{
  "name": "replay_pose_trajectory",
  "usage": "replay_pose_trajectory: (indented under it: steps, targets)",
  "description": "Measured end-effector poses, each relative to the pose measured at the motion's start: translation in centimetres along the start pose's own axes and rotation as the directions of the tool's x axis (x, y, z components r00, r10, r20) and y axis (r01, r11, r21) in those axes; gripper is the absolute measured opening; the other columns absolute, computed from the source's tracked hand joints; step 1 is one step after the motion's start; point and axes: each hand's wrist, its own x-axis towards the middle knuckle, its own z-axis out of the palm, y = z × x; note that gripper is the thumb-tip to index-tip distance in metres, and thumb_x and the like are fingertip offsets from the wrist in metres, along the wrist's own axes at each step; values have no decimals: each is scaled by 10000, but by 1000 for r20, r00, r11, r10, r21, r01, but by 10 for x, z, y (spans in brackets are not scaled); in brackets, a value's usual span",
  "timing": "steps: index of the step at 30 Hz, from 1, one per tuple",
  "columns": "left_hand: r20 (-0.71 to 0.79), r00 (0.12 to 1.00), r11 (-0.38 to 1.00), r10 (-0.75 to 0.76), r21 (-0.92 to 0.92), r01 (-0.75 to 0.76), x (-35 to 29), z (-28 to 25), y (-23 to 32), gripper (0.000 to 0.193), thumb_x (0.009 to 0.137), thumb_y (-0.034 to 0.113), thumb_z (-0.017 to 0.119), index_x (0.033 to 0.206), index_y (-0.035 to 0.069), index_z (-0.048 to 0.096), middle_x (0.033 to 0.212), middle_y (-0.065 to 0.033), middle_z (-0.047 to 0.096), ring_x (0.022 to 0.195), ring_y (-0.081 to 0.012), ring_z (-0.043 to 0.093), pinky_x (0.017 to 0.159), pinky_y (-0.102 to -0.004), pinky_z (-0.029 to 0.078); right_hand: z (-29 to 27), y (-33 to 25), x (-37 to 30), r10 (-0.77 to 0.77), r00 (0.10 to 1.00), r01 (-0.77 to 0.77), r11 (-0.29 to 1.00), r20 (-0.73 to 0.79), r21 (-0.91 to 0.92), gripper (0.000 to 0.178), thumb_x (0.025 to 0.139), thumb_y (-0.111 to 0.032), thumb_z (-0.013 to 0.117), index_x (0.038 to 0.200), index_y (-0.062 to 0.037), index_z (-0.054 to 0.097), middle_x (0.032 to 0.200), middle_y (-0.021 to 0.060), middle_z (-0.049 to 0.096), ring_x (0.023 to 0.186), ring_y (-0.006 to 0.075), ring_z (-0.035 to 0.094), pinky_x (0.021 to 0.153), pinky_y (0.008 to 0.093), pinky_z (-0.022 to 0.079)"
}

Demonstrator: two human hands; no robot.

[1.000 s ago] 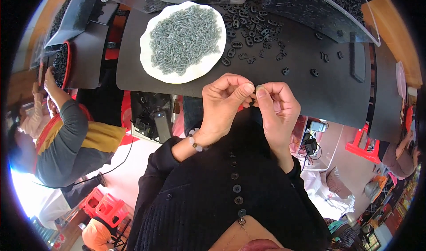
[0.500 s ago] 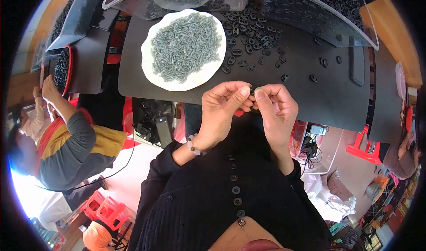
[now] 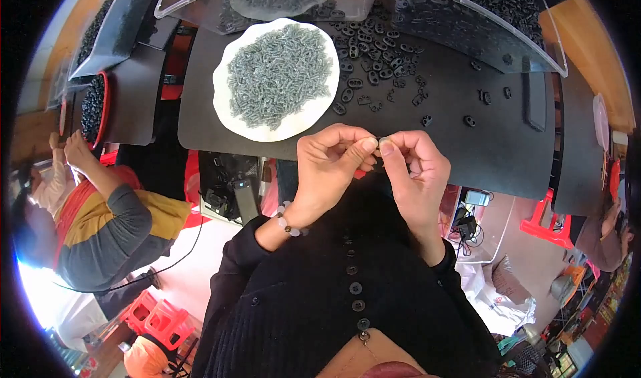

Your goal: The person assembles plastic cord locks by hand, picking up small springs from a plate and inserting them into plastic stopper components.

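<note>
My left hand and my right hand meet fingertip to fingertip at the table's front edge. Both are closed in a pinch around a small black plastic piece, mostly hidden by the thumbs and fingers. Left of and beyond my hands, a white scalloped plate is heaped with small grey metal springs. Many black cord lock parts, oval with two holes, lie scattered past my fingers. Nearer to my right hand lie two separate cord lock parts, one left of the other.
Clear plastic bins of black parts stand along the dark table's far side. A dark flat slab lies at the right. On the left, a co-worker sits by a red-rimmed basin. Red stools stand on the floor.
My fingertips have drawn closer together, and the black piece between them shows less. My left hand has shifted slightly left and down. The plate and scattered parts look unmoved.
</note>
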Motion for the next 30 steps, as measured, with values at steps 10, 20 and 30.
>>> replay_pose_trajectory:
  steps: [10,20,30]
  targets:
    - [28,997,976,68,-208,-61,-4,-2,-10,140,898,93,652,979,-20,644,791,-61,669,639,-87,617,579,-217,536,-2,3,-1,77,995,-86,986,69,144,92,910,-71,625,914,17,598,846,47,647,749,57,588,664,199,494]
    - [-5,997,979,78,-188,-78,-4,-4,-12,101,899,75,644,952,-11,638,831,-39,646,678,-79,612,562,-211,541,2,3,-3,93,993,-103,982,75,155,52,903,-33,615,919,15,603,832,37,633,736,54,566,647,190,434]
    - [-65,953,955,296,51,-294,-6,3,-6,75,885,33,652,925,-26,630,892,-44,607,700,-75,621,569,-186,498,10,1,-6,38,999,-41,994,29,102,44,917,-20,591,930,22,583,832,34,629,717,38,542,645,176,431]
